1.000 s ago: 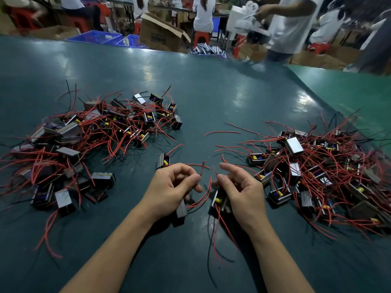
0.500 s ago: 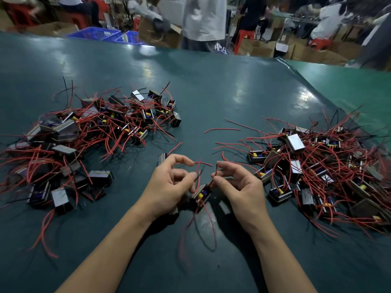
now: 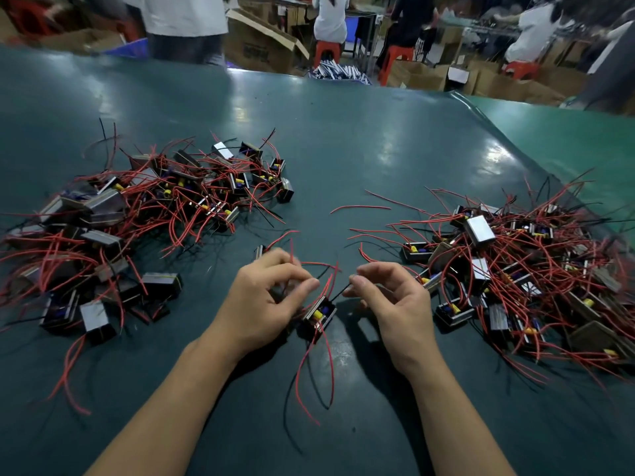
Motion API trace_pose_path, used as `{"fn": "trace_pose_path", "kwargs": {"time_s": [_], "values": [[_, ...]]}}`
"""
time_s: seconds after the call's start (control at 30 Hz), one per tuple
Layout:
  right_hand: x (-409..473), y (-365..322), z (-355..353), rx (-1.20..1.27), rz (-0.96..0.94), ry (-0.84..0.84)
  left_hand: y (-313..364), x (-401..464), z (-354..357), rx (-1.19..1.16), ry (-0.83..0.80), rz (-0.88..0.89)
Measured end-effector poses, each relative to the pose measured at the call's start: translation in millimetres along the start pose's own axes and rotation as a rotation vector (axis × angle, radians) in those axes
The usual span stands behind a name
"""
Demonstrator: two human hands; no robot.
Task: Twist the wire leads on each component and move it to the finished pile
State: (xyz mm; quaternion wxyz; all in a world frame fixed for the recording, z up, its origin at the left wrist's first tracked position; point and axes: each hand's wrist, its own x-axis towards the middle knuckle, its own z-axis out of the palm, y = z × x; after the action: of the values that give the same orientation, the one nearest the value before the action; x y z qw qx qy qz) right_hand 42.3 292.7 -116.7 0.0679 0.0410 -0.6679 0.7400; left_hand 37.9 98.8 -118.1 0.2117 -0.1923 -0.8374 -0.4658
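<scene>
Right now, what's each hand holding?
Left hand: pinching red wire leads of the component.
Right hand: pinching its black lead.

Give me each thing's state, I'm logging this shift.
Left hand: pinching red leads.
Right hand: pinching a black lead.
Component: between the hands, leads hanging loose.
Left pile: tangled heap.
Right pile: tangled heap.
</scene>
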Motion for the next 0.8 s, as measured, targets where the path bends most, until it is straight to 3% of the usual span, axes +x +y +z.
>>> {"fn": "trace_pose_path", "kwargs": {"time_s": [0.13,0.2,0.27,0.37,0.43,0.6,0.8], "values": [[0,-2,0,0.048,0.03,0.047,-6,5,-4,0.391,0.335,0.056],[1,-2,-1,0.075,0.047,0.061,-7,6,-5,0.371,0.398,0.111],[2,-2,0,0.092,0.061,0.073,-4,3,-2,0.172,0.311,0.119],[2,-1,1,0.084,0.072,0.05,7,-1,8,-0.159,0.131,-0.029],[1,-2,1,0.065,0.06,0.038,10,0,14,-0.255,0.063,-0.105],[2,-3,4,0.13,0.062,-0.008,12,4,20,-0.258,-0.02,-0.111],[7,0,15,0.216,0.085,-0.039,10,7,18,-0.171,0.028,-0.039]]}}
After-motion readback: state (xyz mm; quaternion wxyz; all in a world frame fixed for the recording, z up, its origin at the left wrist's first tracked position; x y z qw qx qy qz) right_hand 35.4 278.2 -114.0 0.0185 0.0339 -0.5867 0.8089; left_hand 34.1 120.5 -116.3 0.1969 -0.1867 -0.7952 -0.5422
